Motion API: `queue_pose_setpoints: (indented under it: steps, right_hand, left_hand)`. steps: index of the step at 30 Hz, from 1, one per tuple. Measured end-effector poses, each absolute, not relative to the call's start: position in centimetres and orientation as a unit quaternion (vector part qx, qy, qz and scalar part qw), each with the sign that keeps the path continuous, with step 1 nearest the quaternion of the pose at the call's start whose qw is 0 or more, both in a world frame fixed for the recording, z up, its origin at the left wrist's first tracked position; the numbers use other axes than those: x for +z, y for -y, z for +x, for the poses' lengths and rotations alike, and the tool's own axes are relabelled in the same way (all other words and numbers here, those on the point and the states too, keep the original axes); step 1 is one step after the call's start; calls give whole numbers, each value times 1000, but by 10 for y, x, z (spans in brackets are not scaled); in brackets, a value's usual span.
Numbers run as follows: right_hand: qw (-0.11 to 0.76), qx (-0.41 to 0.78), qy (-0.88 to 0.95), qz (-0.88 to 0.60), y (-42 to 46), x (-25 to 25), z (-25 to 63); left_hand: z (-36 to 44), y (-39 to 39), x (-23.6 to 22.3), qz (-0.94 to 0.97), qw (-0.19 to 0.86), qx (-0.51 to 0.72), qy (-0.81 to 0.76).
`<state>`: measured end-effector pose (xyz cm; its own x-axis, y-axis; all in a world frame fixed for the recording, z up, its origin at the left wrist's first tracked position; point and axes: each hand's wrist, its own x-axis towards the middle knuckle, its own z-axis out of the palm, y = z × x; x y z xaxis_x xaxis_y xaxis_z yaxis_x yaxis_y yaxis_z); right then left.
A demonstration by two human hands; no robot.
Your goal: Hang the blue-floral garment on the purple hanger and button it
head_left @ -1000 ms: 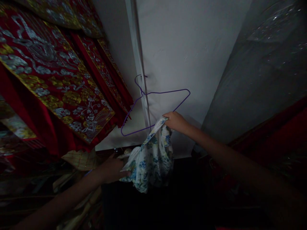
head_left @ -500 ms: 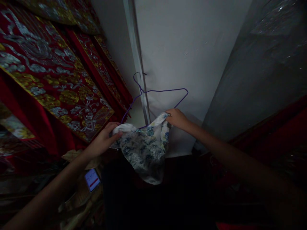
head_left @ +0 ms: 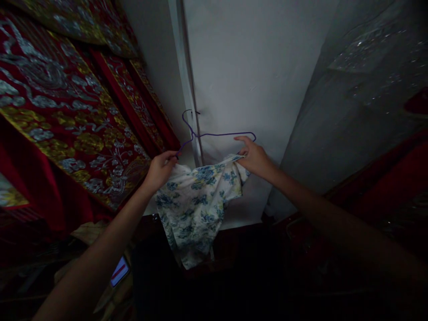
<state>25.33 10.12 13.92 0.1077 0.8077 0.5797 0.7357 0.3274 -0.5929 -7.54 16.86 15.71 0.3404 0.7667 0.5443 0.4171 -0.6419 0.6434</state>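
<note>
A white shirt with blue flowers point(head_left: 200, 196) hangs down between my hands, over the lower part of a purple wire hanger point(head_left: 224, 133). The hanger's hook sits at the edge of the white panel, and its top stays bare. My left hand point(head_left: 160, 169) is closed at the shirt's left shoulder, with the fingertips against the hanger's left arm. My right hand point(head_left: 252, 156) pinches the shirt's right shoulder edge just under the hanger's right end, its index finger stretched out. Cloth hides the hanger's bottom bar.
Red embroidered cloths point(head_left: 76, 116) hang along the left. A pale metal edge strip point(head_left: 183, 58) runs down the white panel point(head_left: 254, 67). Lower left, a lit phone point(head_left: 119, 271) lies beyond my left forearm. Clear plastic sheeting point(head_left: 361, 67) covers the right side.
Both hands have risen toward the hanger's ends, and the shirt has come up and spread wider, its floral front showing more. My right index finger has straightened.
</note>
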Motion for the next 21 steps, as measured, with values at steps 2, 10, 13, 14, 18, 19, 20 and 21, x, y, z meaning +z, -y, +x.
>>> queue_pose_setpoints:
  steps: [2,10,13,14,18,19,20,21]
  right_hand:
    - [496,-6,610,-618,-110,151,278]
    - [370,90,697,-608,-135,153,331]
    - [371,21,755,-541,-117,158,323]
    - [375,-13,750,-545,-112,162,321]
    - [398,-110,692,-592,-111,177,319]
    - [395,-116,692,-592,-115,178,319]
    - [385,-111,702,-589,-119,178,320]
    - [367,-92,717,-585,-123,177,321]
  left_hand:
    - [-83,-167,157,809,196,413,-370]
    - [-93,-164,154,829,128,388,-381]
    - [-102,-169,142,834,206,367,-356]
    - [-104,-171,138,837,229,363,-340]
    - [-112,-172,131,838,233,375,-319]
    - [-113,-171,132,839,223,374,-325]
    - [-114,-170,133,841,210,371,-332]
    - [-114,-169,134,843,196,369,-339]
